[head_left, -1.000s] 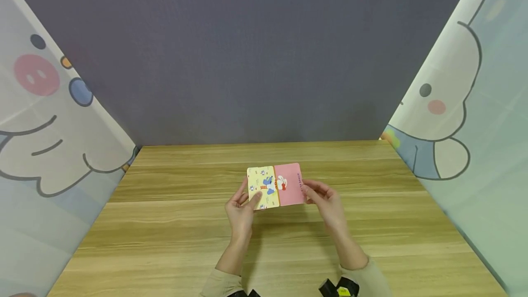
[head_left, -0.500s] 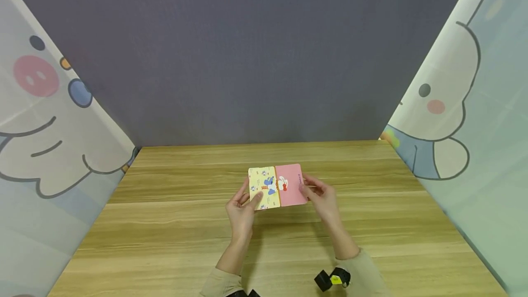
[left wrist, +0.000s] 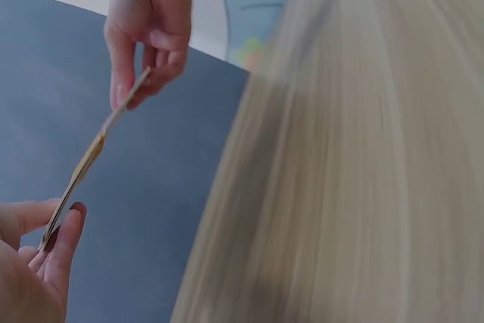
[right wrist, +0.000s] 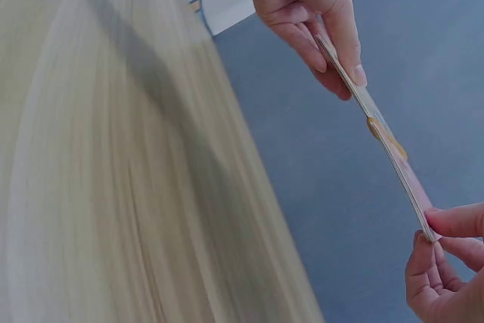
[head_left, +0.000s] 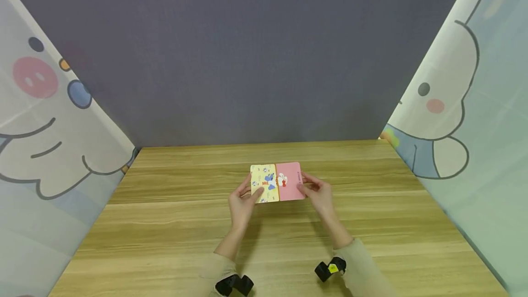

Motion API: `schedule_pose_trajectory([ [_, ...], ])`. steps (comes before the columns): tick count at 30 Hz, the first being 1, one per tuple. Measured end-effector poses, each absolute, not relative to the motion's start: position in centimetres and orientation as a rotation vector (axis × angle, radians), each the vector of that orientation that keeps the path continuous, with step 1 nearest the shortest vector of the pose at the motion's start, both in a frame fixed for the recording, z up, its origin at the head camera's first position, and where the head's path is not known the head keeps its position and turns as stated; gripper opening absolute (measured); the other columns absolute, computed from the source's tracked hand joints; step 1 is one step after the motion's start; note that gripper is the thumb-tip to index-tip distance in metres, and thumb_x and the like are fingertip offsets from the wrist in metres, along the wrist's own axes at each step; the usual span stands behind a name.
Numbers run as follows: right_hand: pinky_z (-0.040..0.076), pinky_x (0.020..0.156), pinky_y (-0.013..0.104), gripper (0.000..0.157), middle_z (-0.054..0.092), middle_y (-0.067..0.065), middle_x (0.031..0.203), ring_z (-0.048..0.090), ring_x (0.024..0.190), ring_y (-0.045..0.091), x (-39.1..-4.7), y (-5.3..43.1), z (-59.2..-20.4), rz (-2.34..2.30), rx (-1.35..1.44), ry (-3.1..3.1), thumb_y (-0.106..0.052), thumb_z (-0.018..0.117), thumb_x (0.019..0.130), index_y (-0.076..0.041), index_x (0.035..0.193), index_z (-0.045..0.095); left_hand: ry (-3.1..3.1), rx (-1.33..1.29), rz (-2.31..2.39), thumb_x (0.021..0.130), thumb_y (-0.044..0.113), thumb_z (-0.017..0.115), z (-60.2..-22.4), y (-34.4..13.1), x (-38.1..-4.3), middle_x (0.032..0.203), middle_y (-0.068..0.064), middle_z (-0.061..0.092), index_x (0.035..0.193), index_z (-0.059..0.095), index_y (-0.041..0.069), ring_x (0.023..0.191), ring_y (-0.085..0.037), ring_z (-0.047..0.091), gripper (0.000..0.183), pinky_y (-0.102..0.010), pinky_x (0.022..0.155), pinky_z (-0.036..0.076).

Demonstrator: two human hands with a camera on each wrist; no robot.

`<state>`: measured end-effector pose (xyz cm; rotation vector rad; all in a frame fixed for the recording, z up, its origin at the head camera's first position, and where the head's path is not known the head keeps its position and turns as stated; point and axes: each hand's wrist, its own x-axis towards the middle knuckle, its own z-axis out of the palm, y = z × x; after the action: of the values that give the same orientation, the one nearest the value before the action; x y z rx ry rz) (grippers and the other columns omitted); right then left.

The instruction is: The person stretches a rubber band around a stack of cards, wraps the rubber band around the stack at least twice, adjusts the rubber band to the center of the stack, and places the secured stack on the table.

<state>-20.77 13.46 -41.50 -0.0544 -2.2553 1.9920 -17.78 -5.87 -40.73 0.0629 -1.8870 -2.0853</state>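
Note:
A small notebook [head_left: 288,182] is held up in the air above the table between both hands, with its printed side up. One half is pale yellow with blue and red drawings, the other pink with a white rabbit, and an orange-brown strip runs between them. My left hand [head_left: 240,205] grips the yellow half, thumb on the printed face and fingers behind. At the pink half's outer edge, my right hand [head_left: 321,197] pinches it between thumb and fingers. Edge-on in the left wrist view, the notebook [left wrist: 114,115] looks thin and layered, bulging slightly at the strip.
A wood-grain table [head_left: 165,223] lies beneath the hands. Behind it rises a dark grey panel [head_left: 264,58]. Cartoon-printed sheets stand on the left [head_left: 62,150] and right [head_left: 495,150]. Black cameras [head_left: 330,269] are strapped at both wrists.
The notebook has risen slightly in the head view and looks a little flatter. Both forearms have shifted a little forward, and the right thumb sits farther in on the pink half.

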Motion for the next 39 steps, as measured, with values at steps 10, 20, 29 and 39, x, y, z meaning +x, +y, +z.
schedule_pose_trajectory([
  [10,0.050,0.055,0.015,0.038,0.059,0.022,0.097,0.055,0.069,0.011,-23.0,13.2,-42.8,1.962,-0.080,-2.276,0.008,0.065,0.076,0.005,0.114,0.059,-2.128,0.016,-1.851,0.071,0.000,0.074,-44.0,-7.0,-21.2,0.080,-0.018,0.060,0.116,0.056,-0.007,0.050,-0.017,0.059,0.049,-0.043,0.047,0.054],
  [20,0.049,0.053,0.014,0.038,0.059,0.023,0.091,0.057,0.068,0.013,-24.9,12.7,-44.6,1.932,-0.081,-2.309,0.011,0.066,0.073,0.009,0.111,0.059,-2.323,-0.023,-1.671,0.071,0.002,0.074,-45.9,-7.8,-23.2,0.077,-0.016,0.062,0.111,0.059,-0.009,0.051,-0.019,0.058,0.043,-0.024,0.039,0.051],
  [29,0.049,0.053,0.015,0.038,0.060,0.021,0.087,0.056,0.069,0.015,-26.2,12.7,-46.0,1.854,-0.112,-2.415,0.011,0.066,0.072,0.008,0.109,0.060,-2.391,0.045,-1.717,0.071,-0.001,0.074,-47.3,-7.9,-24.7,0.073,-0.013,0.060,0.113,0.058,-0.008,0.037,-0.011,0.049,0.046,-0.020,0.032,0.044],
  [39,0.050,0.057,0.017,0.039,0.061,0.018,0.085,0.055,0.077,0.021,-26.7,12.9,-46.9,1.792,-0.168,-2.500,0.010,0.067,0.070,0.007,0.108,0.061,-2.468,0.052,-1.658,0.070,0.001,0.075,-48.2,-8.0,-25.6,0.072,-0.012,0.062,0.112,0.060,-0.006,0.044,-0.005,0.048,0.045,-0.017,0.037,0.042],
])
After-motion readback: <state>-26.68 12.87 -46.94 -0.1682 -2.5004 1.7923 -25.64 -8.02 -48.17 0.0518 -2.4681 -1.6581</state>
